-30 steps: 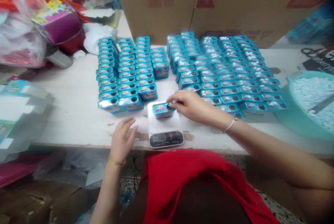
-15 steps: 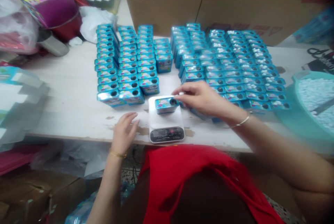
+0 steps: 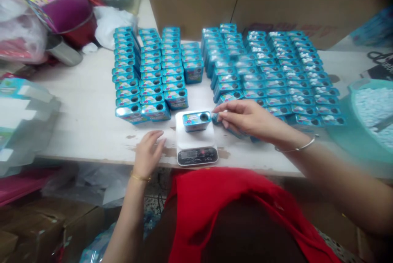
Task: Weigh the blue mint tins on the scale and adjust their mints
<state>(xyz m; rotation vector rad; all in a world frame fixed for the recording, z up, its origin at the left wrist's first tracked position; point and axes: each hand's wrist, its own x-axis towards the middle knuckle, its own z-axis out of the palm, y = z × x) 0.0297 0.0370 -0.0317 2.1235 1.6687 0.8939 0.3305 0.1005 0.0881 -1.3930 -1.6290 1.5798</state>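
A small blue printed tin with a dark round hole in its top stands upright on a white kitchen scale. The scale's dark display panel faces me, its digits too blurred to read. Just right of that tin is my right hand, apart from it, with fingers bent and drawn together. What its fingertips hold, if anything, I cannot make out; they are beside the nearest tins of the right-hand group. Left of the scale, my left hand rests by the table edge, holding nothing, thumb and fingers apart.
Rows of similar tins stand behind and left of the scale. Small white pieces lie on top of several right-hand tins. A turquoise basin holds many white pieces and a scoop. A large cardboard box stands behind; white cartons are at left.
My right hand has moved slightly right, away from the tin's hole; the small white piece at its fingertips no longer shows. My left hand and the tin on the scale stay put.
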